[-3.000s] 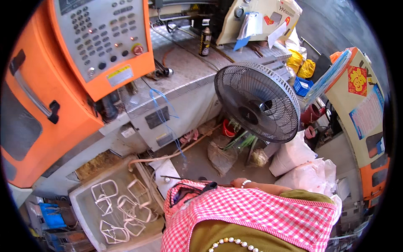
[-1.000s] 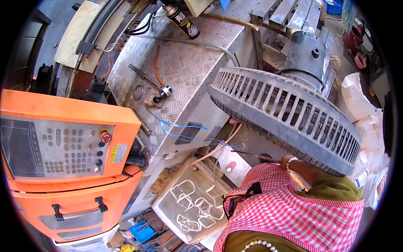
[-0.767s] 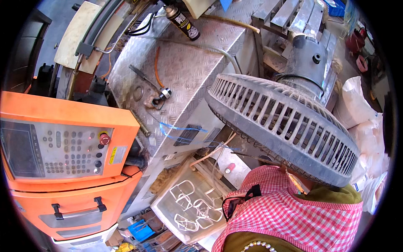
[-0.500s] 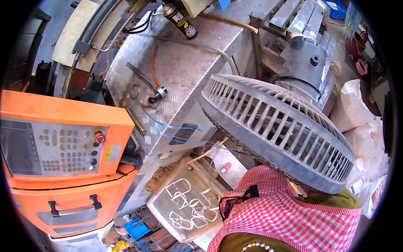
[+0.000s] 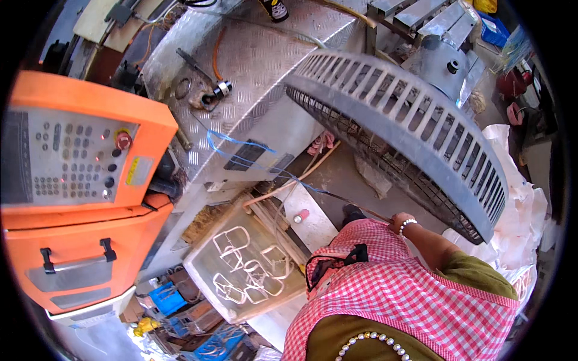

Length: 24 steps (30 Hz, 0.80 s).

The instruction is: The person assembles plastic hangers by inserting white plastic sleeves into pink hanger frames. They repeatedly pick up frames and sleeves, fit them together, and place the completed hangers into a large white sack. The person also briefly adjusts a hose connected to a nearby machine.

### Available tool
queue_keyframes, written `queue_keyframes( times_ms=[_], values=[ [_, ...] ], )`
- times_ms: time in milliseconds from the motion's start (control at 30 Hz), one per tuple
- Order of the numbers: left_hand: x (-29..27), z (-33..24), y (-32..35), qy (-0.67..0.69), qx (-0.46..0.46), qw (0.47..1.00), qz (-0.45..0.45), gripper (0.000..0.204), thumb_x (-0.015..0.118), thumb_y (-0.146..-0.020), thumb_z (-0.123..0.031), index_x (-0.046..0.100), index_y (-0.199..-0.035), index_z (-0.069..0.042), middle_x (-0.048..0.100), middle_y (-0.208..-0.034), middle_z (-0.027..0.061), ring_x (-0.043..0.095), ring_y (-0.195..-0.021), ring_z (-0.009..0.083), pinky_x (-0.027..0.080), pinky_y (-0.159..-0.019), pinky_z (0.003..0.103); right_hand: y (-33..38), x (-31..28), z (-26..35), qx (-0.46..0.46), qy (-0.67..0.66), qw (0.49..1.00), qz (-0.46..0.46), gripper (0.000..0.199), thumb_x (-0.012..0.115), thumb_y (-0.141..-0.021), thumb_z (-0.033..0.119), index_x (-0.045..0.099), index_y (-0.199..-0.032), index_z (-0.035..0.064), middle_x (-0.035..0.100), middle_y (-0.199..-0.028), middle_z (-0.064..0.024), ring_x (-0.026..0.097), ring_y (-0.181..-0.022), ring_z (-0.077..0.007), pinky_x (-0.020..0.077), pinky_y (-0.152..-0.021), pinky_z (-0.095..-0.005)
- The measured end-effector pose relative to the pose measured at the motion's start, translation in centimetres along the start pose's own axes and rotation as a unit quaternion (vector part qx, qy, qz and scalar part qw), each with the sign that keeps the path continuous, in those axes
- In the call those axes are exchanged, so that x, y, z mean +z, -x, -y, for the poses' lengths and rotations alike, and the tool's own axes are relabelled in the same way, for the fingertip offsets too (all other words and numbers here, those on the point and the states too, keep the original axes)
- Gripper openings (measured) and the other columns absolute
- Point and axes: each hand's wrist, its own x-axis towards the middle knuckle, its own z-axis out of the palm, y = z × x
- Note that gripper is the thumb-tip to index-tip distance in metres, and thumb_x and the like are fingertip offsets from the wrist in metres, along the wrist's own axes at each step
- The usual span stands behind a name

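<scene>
My right hand [image 5: 402,223], with a white bead bracelet at the wrist, is in front of my checked apron, below the fan's lower edge. Its fingers are closed around the end of a thin cord [image 5: 355,206]. From there the cord runs up and left, dark near the hand and blue farther along, towards the metal-topped machine housing [image 5: 265,78]. My left hand is out of view. Beneath the cord, a small pink-and-white cylinder [image 5: 301,215] rests on a pale board. The translucent bin [image 5: 198,265] nearby holds several white looped plastic pieces [image 5: 253,277].
A large grey fan [image 5: 415,120] stands close on the right. An orange control panel [image 5: 78,162] with buttons fills the left. On the housing lie a tool with a black-and-silver end [image 5: 220,90] and a spray can [image 5: 275,9]. White sacks [image 5: 512,222] are at the right.
The view has shifted, so the panel, housing and bin appear higher or farther left. My right forearm and hand, hidden behind the fan before, now show, with the cord in the fingers.
</scene>
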Motion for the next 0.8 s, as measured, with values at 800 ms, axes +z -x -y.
queue_keyframes(
  times_ms=[800],
  values=[
    [-14.2,4.7,21.6,-0.073,-0.47,0.865,0.157,0.027,0.043,-0.091,-0.008,0.05,-0.114,0.005,0.044,-0.129,0.0221,0.043,-0.12,0.0336,0.031,-0.102,0.044,3.7,4.4,11.9,-0.226,0.179,0.956,-0.051,0.048,0.054,-0.081,0.055,0.065,-0.098,0.011,0.066,-0.093,-0.0148,0.061,-0.09,-0.0353,0.0485,-0.079,-0.0436]
  ],
)
